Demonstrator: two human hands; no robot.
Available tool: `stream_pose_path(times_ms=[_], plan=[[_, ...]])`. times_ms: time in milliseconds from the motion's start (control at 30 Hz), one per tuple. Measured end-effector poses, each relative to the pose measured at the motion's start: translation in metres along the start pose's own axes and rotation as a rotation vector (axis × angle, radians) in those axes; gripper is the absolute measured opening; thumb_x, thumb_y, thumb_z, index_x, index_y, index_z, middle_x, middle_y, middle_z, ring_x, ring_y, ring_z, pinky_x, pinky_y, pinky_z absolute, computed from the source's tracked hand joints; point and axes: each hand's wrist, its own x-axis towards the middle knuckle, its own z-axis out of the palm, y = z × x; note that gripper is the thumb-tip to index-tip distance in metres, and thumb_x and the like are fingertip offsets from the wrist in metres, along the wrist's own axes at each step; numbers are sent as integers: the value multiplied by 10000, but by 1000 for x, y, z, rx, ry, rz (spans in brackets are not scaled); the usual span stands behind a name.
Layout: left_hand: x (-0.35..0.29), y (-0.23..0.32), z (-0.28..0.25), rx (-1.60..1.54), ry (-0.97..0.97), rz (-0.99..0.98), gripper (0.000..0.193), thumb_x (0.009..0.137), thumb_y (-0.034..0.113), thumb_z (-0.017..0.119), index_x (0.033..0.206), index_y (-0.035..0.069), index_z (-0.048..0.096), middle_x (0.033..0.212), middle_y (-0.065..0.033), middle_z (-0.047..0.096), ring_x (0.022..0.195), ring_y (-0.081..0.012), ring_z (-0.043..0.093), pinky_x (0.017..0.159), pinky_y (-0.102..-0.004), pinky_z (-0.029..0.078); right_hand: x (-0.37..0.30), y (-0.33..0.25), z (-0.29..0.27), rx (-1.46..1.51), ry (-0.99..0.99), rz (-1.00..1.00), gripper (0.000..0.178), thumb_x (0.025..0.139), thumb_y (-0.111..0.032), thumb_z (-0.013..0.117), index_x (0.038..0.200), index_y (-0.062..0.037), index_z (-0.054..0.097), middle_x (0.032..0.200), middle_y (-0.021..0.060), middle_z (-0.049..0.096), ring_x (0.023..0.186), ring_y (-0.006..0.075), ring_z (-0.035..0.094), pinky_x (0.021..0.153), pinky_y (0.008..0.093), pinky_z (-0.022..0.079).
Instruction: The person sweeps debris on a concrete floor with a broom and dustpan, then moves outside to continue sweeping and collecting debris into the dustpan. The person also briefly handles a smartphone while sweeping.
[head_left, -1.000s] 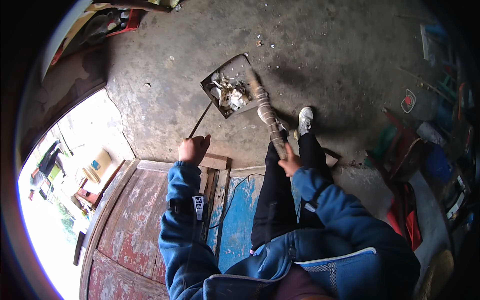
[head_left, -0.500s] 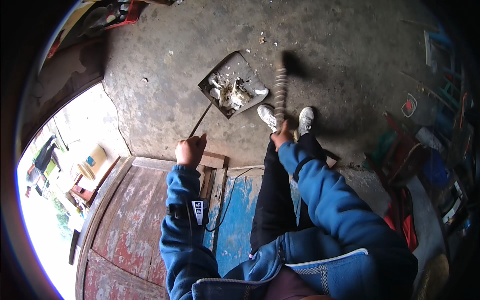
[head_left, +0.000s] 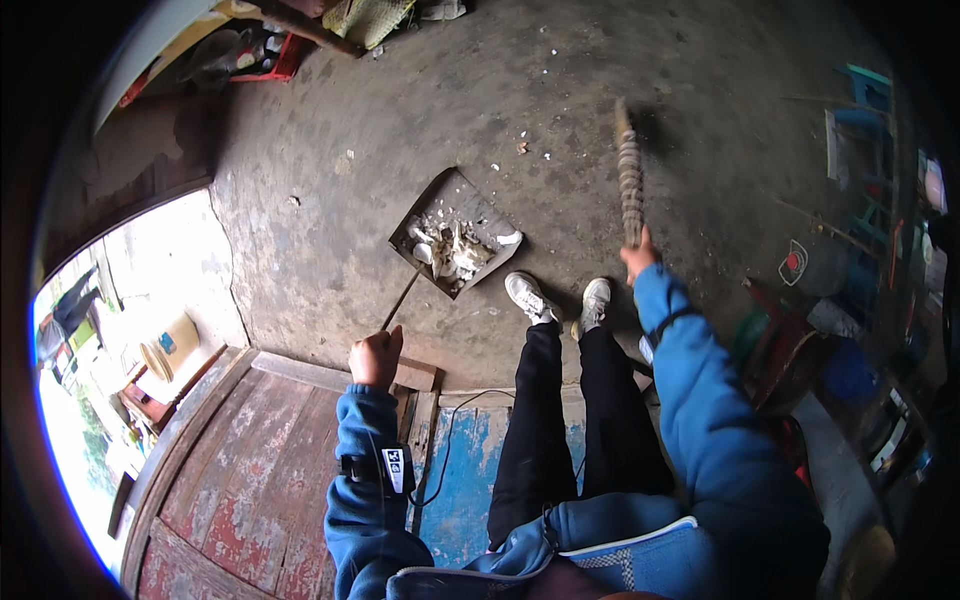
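Observation:
My left hand (head_left: 375, 358) is closed round the thin dark handle of a metal dustpan (head_left: 482, 207), which rests on the floor ahead and left of my shoes. White and pale crumpled scraps (head_left: 455, 250) lie in the pan. To the right, my right hand (head_left: 638, 257) grips a broom (head_left: 630, 185) by its pale, ribbed, bound handle. The broom points away from me over the floor, right of the pan and apart from it. Its far end is blurred, so the bristles cannot be made out.
Small white bits (head_left: 523, 147) are scattered on the concrete floor (head_left: 420, 110) beyond the pan. Worn red and blue wooden boards (head_left: 250, 450) lie near me on the left. A bright doorway opens at the left; stools and clutter (head_left: 865, 210) line the right.
My right hand and the broom have swung to the right, away from the dustpan and my shoes. The left hand still holds the pan's handle. The whole view has shifted slightly.

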Motion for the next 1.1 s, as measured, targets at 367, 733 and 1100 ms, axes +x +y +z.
stream_pose_path(times_ms=[367,733,1100], plan=[[5,-4,3,13,-35,-83,414,773,382,545,533,45,551,504,-160,504,482,-329,524,474,-395,414,-124,42,110,-782,-394,-258,823,674,-197,582,1346,-260,111,842,239,582,754,385,575,675,450,456],[5,6,-16,-68,2,-224,403,786,377,538,572,36,563,538,-184,513,529,-338,542,498,-395,426,6,-36,-29,-188,-31,-367,792,665,-93,571,1343,-183,170,1032,169,538,603,253,565,378,352,454],[15,11,-14,-40,-27,-449,437,804,400,506,589,28,584,526,-198,509,518,-351,539,506,-394,434,81,-142,40,-387,25,-527,830,693,-44,524,1351,-148,31,1039,244,517,911,341,551,785,396,447]])
